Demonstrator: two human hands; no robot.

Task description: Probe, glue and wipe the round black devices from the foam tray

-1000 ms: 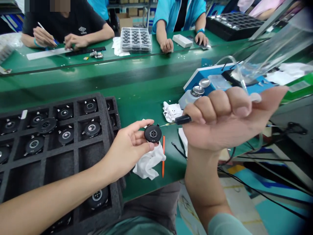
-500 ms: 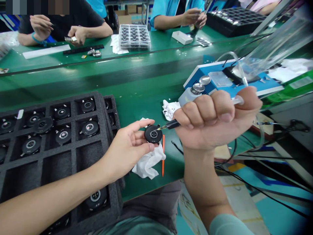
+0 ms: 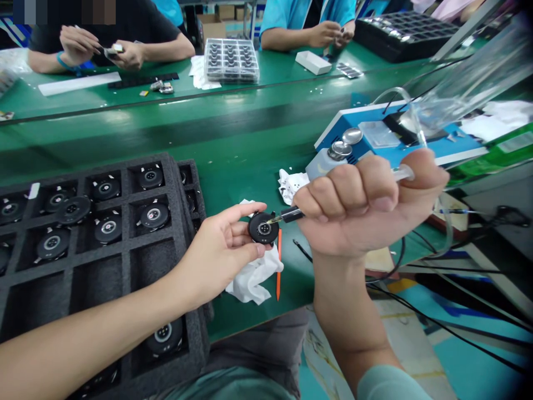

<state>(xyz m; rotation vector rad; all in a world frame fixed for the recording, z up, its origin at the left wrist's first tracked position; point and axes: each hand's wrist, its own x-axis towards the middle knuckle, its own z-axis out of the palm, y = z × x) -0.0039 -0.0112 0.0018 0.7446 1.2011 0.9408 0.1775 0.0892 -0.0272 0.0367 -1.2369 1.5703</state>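
Note:
Between the thumb and fingers of my left hand [image 3: 227, 244] is a round black watch back [image 3: 263, 228], its ringed face with small contacts turned up. My right hand [image 3: 362, 205] is wrapped in a fist round a dispensing syringe [image 3: 291, 214], thumb near its clear tube end. The thin needle tip points left and lies over the face of the watch back; whether it touches cannot be made out. Below the watch back lies a crumpled white cloth [image 3: 253, 280] with an orange stick [image 3: 278, 266] beside it.
At left, a black foam tray [image 3: 125, 253] holds several similar round parts. Behind my right hand stand a pump bottle [image 3: 327, 161] and a blue dispenser machine [image 3: 347, 130]. Crumpled white tissue [image 3: 289, 186] lies nearby. Across the bench, co-workers handle small parts near a clear box [image 3: 232, 60].
The watch back has shifted very slightly right in my left hand's grip, and the needle now sits over its face nearer the middle. Across the bench, the co-workers' hands have moved.

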